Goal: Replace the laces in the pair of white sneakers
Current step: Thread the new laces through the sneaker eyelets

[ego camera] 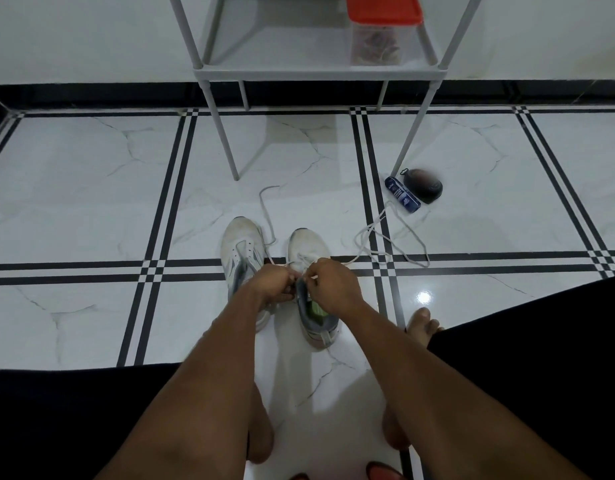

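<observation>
Hiding lace — both hands' grip.

A home interior, glossy marble-look tiled floor, grey metal shelf rack, lidded storage container

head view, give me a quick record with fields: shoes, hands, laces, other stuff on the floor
left shoe: on the floor, eyelets look empty
right shoe: beside it, being laced
left hand: pinches lace at the right shoe
right hand: pinches lace at the same shoe
loose lace: trails on the floor, right of the shoes
blue packet: by the rack leg
black object: next to the packet
</observation>
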A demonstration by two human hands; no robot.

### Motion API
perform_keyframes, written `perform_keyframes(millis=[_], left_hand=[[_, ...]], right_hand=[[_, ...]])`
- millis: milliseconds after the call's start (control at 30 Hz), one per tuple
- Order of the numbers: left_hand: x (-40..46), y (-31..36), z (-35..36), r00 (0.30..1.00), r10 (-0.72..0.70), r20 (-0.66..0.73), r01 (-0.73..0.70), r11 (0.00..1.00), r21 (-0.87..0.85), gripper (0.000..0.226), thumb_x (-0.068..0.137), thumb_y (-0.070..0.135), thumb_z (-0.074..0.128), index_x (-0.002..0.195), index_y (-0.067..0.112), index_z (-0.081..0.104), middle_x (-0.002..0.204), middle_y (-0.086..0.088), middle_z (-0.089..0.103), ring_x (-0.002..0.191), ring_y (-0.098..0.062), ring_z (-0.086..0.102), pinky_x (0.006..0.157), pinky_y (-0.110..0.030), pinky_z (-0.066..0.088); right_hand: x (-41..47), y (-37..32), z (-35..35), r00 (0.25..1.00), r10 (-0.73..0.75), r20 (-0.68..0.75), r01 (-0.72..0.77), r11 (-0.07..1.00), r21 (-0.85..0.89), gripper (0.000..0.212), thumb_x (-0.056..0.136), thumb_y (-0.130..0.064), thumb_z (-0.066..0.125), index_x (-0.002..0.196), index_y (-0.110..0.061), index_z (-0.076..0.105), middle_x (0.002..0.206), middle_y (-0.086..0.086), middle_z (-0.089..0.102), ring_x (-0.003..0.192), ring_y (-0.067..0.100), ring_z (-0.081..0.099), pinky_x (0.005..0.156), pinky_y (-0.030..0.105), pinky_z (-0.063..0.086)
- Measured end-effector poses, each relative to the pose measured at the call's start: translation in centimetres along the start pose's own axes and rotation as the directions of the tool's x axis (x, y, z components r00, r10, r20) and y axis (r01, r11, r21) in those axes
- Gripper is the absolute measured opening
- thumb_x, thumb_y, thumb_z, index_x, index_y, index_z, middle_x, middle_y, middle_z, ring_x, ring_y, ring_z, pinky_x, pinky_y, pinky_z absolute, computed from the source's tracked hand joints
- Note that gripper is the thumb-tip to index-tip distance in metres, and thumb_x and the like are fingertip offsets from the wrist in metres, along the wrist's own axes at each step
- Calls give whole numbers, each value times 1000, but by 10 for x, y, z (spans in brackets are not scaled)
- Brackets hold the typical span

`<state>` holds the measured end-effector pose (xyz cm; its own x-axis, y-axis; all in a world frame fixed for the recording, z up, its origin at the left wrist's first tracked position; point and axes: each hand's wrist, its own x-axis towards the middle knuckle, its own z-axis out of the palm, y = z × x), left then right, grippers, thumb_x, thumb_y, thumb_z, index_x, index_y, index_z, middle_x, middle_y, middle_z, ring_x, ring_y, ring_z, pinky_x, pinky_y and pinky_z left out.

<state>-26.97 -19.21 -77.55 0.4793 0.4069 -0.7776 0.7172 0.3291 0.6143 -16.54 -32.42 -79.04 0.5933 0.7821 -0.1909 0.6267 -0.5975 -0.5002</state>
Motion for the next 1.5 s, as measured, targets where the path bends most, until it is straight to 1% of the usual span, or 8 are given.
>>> perform_keyframes(millis=[200, 400, 567, 667, 833, 1033, 1300, 1500], left_hand=[[3, -2, 5, 993, 89, -71, -81, 991, 107, 14, 92, -2, 65, 83, 9, 69, 75, -11, 66, 67, -21, 67, 64, -29, 59], [-6, 27, 8, 954, 163, -251, -50, 914, 403, 15, 83, 19, 67, 80, 6, 71, 83, -13, 72, 78, -30, 70, 69, -35, 57], [-13, 77, -17, 981, 25, -194, -129, 828, -546, 21, 97, 2, 32, 95, 7, 52, 65, -6, 52, 51, -21, 51, 80, -46, 63], [-6, 75, -21, 952, 130, -278, -123, 991, 45, 23, 105, 16, 40, 92, 11, 58, 77, -11, 53, 61, -27, 50, 67, -37, 52], [6, 28, 8, 958, 275, -82, -135, 683, 718, 26, 93, 20, 61, 90, -2, 73, 92, -19, 72, 90, -34, 69, 78, -40, 56], [12, 45, -18, 964, -8, -267, -117, 886, -449, 24, 98, 28, 55, 76, 19, 51, 62, -1, 57, 43, -13, 27, 40, -21, 20], [13, 15, 13, 964, 249, -90, -147, 787, 599, 27, 91, 35, 68, 82, 10, 74, 84, -4, 73, 80, -24, 66, 71, -33, 49], [-2, 57, -16, 995, 29, -98, -84, 779, -621, 23, 95, 26, 55, 72, 21, 50, 62, 5, 38, 45, -11, 27, 43, -22, 13]], right_hand=[[-11, 3, 7, 996, -4, -84, 2, 999, -32, 28, 98, -41, 60, 113, -29, 79, 118, 2, 62, 118, 27, 51, 98, 48, 45], [-52, 9, 29, 974, 205, -98, -209, 977, -32, 129, 75, -92, 48, 166, -9, 12, 164, 19, 20, 148, 37, 22, 119, 56, 24], [-57, 9, 35, 947, 320, -41, -320, 947, 6, 127, 75, -92, 52, 162, -7, 16, 163, 18, 23, 139, 38, 36, 111, 54, 38], [-50, 4, 32, 960, 276, -40, -277, 961, -25, 108, 80, -87, 47, 153, -9, 32, 157, 16, 30, 133, 37, 42, 104, 52, 43], [-52, 3, 30, 951, 302, -70, -299, 953, 45, 111, 75, -84, 58, 150, -7, 29, 142, 10, 35, 122, 35, 49, 95, 50, 47], [-49, 4, 28, 934, 355, -26, -348, 925, 153, 132, 65, -84, 64, 158, -8, 10, 144, 9, 33, 122, 37, 57, 96, 49, 53], [-50, 3, 23, 952, 307, 17, -306, 945, 113, 98, 65, -86, 57, 133, -16, 40, 124, 5, 48, 107, 34, 65, 87, 48, 57], [-47, 6, 18, 957, 287, 37, -289, 955, 61, 86, 68, -85, 59, 123, -20, 45, 119, 1, 51, 103, 30, 64, 86, 46, 57]])
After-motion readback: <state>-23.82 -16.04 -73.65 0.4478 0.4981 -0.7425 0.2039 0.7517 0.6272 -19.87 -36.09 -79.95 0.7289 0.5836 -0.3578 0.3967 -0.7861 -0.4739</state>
